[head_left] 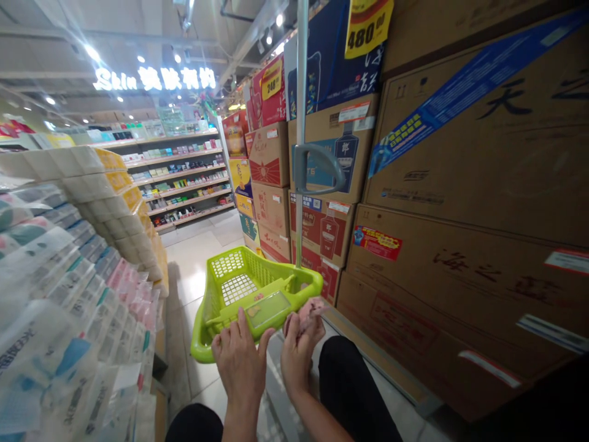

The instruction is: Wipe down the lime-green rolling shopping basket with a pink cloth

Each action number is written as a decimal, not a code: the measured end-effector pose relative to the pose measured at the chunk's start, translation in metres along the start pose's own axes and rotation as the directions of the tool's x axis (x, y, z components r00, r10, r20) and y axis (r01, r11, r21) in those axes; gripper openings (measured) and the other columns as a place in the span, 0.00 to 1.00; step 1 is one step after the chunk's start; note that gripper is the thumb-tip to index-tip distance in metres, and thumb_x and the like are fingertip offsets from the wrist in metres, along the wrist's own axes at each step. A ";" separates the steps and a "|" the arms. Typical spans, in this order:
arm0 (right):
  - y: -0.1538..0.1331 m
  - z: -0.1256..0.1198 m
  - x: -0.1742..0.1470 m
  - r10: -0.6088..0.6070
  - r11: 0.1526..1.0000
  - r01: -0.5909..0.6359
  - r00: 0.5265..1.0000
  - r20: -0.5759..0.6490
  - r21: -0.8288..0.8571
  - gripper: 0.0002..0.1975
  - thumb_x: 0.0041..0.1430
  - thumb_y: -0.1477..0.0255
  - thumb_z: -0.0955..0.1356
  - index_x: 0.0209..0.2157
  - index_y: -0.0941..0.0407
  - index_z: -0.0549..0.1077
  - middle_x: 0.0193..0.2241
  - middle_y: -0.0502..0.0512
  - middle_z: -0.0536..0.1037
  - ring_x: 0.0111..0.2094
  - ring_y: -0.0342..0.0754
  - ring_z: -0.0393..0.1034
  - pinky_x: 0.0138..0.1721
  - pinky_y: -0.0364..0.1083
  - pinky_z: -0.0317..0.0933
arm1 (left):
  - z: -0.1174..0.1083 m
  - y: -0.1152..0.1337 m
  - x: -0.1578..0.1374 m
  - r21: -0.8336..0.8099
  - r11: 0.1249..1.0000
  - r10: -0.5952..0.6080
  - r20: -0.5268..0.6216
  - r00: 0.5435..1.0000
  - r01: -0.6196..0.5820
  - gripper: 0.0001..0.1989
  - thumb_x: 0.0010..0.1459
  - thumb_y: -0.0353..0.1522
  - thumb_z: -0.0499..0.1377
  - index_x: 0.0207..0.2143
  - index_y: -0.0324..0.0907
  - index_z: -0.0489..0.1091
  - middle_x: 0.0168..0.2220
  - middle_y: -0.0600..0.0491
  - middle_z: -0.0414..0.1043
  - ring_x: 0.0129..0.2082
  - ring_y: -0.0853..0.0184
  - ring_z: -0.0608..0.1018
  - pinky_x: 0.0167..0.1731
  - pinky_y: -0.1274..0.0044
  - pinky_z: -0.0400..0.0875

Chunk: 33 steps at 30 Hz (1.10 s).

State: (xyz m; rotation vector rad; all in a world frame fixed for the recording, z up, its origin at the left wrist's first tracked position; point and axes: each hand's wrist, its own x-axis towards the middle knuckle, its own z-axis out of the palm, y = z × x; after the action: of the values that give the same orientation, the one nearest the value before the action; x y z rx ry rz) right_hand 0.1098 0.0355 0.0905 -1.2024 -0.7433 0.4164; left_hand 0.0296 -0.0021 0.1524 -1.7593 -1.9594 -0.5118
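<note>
A lime-green shopping basket (216, 270) with pierced sides and a grey pull handle (317, 172) on a tall metal pole stands on the floor in front of me. My left hand (242, 362) lies on its near rim, fingers stretched out and thumb apart. Just right of it, my right hand (297, 353) is closed around a crumpled pink cloth (308, 316), close against the basket's near right corner. The cloth partly hides those fingers. On the near rim a clear label panel (267, 308) shows. I see only the lattice floor inside the basket.
Large cardboard cartons (460, 245) are stacked along the right, with yellow price signs (368, 27) above. Wrapped tissue packs (78, 294) are piled along the left. A tiled aisle (184, 245) runs between them towards shelves of small goods (184, 178).
</note>
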 end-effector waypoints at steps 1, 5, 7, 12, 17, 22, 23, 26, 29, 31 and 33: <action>0.004 -0.003 -0.006 -0.134 0.988 0.135 0.991 0.024 -0.076 0.24 0.66 0.60 0.62 0.59 0.58 0.62 0.57 0.68 0.61 0.55 0.55 0.64 0.50 0.53 0.65 | 0.000 -0.004 -0.001 -0.027 0.999 0.036 0.011 0.999 -0.036 0.32 0.63 0.48 0.50 0.61 0.35 0.61 0.40 0.45 0.74 0.42 0.57 0.72 0.47 0.64 0.60; 0.021 -0.012 0.008 -0.432 0.875 0.464 0.877 0.212 -0.137 0.20 0.67 0.66 0.62 0.59 0.53 0.66 0.59 0.64 0.63 0.59 0.56 0.59 0.55 0.58 0.61 | -0.004 -0.032 -0.005 -0.097 0.988 0.127 0.053 0.990 -0.122 0.29 0.61 0.41 0.57 0.62 0.43 0.59 0.45 0.48 0.74 0.47 0.58 0.71 0.51 0.66 0.58; 0.025 -0.013 0.030 -0.449 0.863 0.478 0.874 0.189 -0.163 0.20 0.67 0.66 0.62 0.58 0.54 0.68 0.58 0.64 0.66 0.58 0.56 0.61 0.53 0.58 0.62 | -0.005 -0.045 -0.004 -0.078 0.992 0.104 0.092 0.990 -0.097 0.25 0.59 0.38 0.59 0.58 0.45 0.64 0.46 0.49 0.74 0.47 0.57 0.71 0.52 0.64 0.58; 0.016 -0.002 0.026 -0.494 0.828 0.509 0.860 0.125 -0.234 0.20 0.68 0.68 0.61 0.60 0.57 0.66 0.57 0.65 0.69 0.58 0.56 0.63 0.56 0.59 0.57 | 0.001 -0.049 0.005 -0.024 0.999 0.052 0.130 0.990 -0.049 0.18 0.59 0.31 0.56 0.52 0.44 0.69 0.44 0.49 0.74 0.44 0.58 0.70 0.48 0.64 0.59; -0.001 0.003 -0.009 -0.666 0.616 0.787 0.553 0.500 -0.050 0.18 0.68 0.74 0.61 0.57 0.52 0.67 0.53 0.56 0.74 0.53 0.48 0.67 0.54 0.50 0.59 | 0.006 -0.046 0.006 -0.082 0.993 0.094 0.085 0.992 -0.087 0.17 0.60 0.29 0.54 0.51 0.44 0.70 0.43 0.50 0.75 0.44 0.58 0.71 0.46 0.65 0.60; -0.013 -0.003 0.069 -0.436 0.748 0.587 0.786 0.438 -0.309 0.13 0.65 0.66 0.65 0.49 0.53 0.73 0.50 0.55 0.74 0.46 0.52 0.63 0.46 0.52 0.62 | 0.012 -0.067 -0.003 -0.211 0.973 0.089 -0.041 0.995 -0.095 0.18 0.60 0.36 0.58 0.53 0.48 0.69 0.46 0.50 0.73 0.48 0.59 0.71 0.51 0.66 0.60; -0.016 -0.003 0.085 -0.386 0.740 0.560 0.807 0.447 -0.372 0.12 0.64 0.66 0.66 0.47 0.53 0.74 0.50 0.56 0.75 0.46 0.53 0.61 0.45 0.52 0.62 | 0.015 -0.072 -0.005 -0.206 0.976 0.062 -0.075 0.995 -0.076 0.17 0.60 0.37 0.59 0.51 0.48 0.70 0.46 0.50 0.73 0.49 0.57 0.71 0.52 0.64 0.58; -0.030 0.006 0.108 -0.258 0.636 0.547 0.816 0.517 -0.544 0.08 0.60 0.70 0.68 0.41 0.54 0.76 0.48 0.57 0.76 0.48 0.56 0.59 0.44 0.52 0.61 | 0.023 -0.081 -0.004 -0.213 0.972 0.073 -0.111 0.991 -0.096 0.15 0.59 0.39 0.59 0.46 0.44 0.72 0.40 0.49 0.72 0.48 0.56 0.70 0.55 0.60 0.58; -0.052 0.027 0.094 -0.262 0.533 0.630 0.757 0.599 -0.564 0.07 0.59 0.73 0.69 0.39 0.55 0.77 0.41 0.60 0.77 0.48 0.58 0.60 0.45 0.53 0.60 | 0.029 -0.077 0.000 -0.268 0.950 0.136 -0.111 0.984 -0.162 0.15 0.59 0.39 0.58 0.46 0.43 0.71 0.36 0.49 0.70 0.43 0.57 0.69 0.53 0.62 0.63; -0.065 0.041 0.073 -0.314 0.496 0.723 0.666 0.676 -0.481 0.07 0.57 0.72 0.70 0.39 0.56 0.77 0.37 0.59 0.77 0.49 0.59 0.61 0.48 0.55 0.60 | 0.030 -0.071 0.001 -0.284 0.944 0.138 -0.118 0.983 -0.167 0.15 0.59 0.38 0.58 0.47 0.43 0.70 0.36 0.50 0.68 0.42 0.58 0.69 0.53 0.61 0.64; -0.071 0.048 0.049 -0.375 0.490 0.801 0.549 0.747 -0.343 0.05 0.56 0.71 0.72 0.36 0.55 0.77 0.35 0.57 0.77 0.49 0.58 0.62 0.50 0.55 0.60 | 0.030 -0.066 0.002 -0.290 0.945 0.121 -0.113 0.986 -0.149 0.13 0.59 0.36 0.58 0.47 0.43 0.70 0.36 0.50 0.67 0.42 0.58 0.69 0.54 0.60 0.64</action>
State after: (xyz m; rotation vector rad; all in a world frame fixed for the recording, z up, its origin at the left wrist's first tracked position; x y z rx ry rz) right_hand 0.1029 0.0773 0.1796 -1.3343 -1.9615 -0.1738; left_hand -0.0382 0.0083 0.1300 -1.9936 -1.7527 -0.8626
